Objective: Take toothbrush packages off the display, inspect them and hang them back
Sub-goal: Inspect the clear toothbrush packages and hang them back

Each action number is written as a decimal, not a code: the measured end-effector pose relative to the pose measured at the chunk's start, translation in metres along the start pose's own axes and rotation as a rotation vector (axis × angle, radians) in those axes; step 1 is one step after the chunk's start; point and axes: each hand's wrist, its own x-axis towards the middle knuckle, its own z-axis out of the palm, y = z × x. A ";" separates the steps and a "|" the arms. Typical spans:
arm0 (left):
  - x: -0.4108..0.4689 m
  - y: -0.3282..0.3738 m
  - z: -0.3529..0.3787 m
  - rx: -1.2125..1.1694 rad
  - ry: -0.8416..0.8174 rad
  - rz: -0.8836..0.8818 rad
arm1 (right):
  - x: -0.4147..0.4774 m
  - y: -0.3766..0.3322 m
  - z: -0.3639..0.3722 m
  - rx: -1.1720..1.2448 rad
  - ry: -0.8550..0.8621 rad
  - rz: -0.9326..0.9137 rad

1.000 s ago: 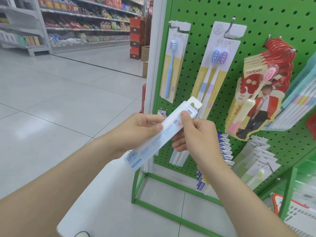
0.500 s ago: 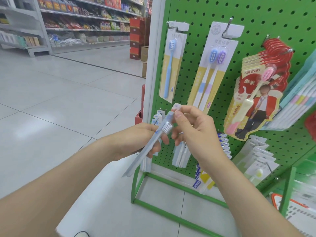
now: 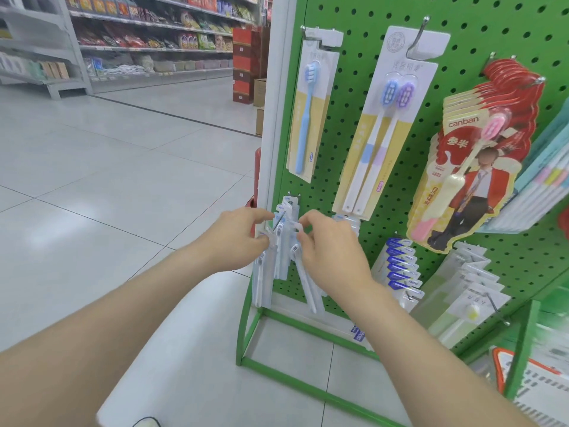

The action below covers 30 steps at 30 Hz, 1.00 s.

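left grip (image 3: 237, 238) pinching hung packs (image 3: 281, 260) | right grip (image 3: 326, 251) pinching clear package (image 3: 305, 282) tab | both at pegboard (image 3: 351, 87) left edge

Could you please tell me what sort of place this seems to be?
Most likely a supermarket or convenience shop: a green pegboard display hung with toothbrush packages, and long shelves of packaged goods across a tiled floor.

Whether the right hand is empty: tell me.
No, the right hand pinches a clear pack by its tab, and the left hand pinches the hung packs.
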 end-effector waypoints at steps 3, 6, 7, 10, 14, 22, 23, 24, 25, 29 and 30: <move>0.003 -0.001 0.004 0.002 -0.030 -0.005 | 0.010 -0.004 0.011 -0.083 -0.044 0.004; 0.008 -0.005 0.005 -0.023 -0.016 -0.007 | 0.018 -0.009 0.018 -0.098 -0.089 0.033; 0.010 -0.006 0.005 -0.029 -0.018 -0.005 | 0.020 -0.010 0.021 -0.090 -0.094 0.035; 0.012 -0.010 0.009 -0.041 -0.030 0.014 | 0.027 -0.013 0.028 -0.047 -0.110 0.036; 0.013 -0.013 0.012 -0.018 -0.041 0.055 | 0.032 -0.018 0.031 0.030 -0.156 0.081; 0.011 -0.016 0.012 -0.032 -0.045 0.068 | 0.055 -0.018 0.038 0.001 -0.071 0.123; 0.011 -0.017 0.011 -0.028 -0.048 0.072 | 0.059 -0.016 0.041 -0.017 -0.082 0.124; 0.011 -0.018 0.011 -0.024 -0.051 0.074 | 0.062 -0.014 0.044 -0.027 -0.084 0.128; 0.012 -0.019 0.010 -0.020 -0.053 0.079 | 0.065 -0.013 0.047 -0.033 -0.078 0.137; 0.012 -0.019 0.009 -0.037 -0.059 0.111 | 0.073 -0.013 0.051 -0.015 -0.019 0.183; 0.011 -0.019 0.009 -0.037 -0.061 0.118 | 0.075 -0.014 0.051 -0.019 -0.013 0.193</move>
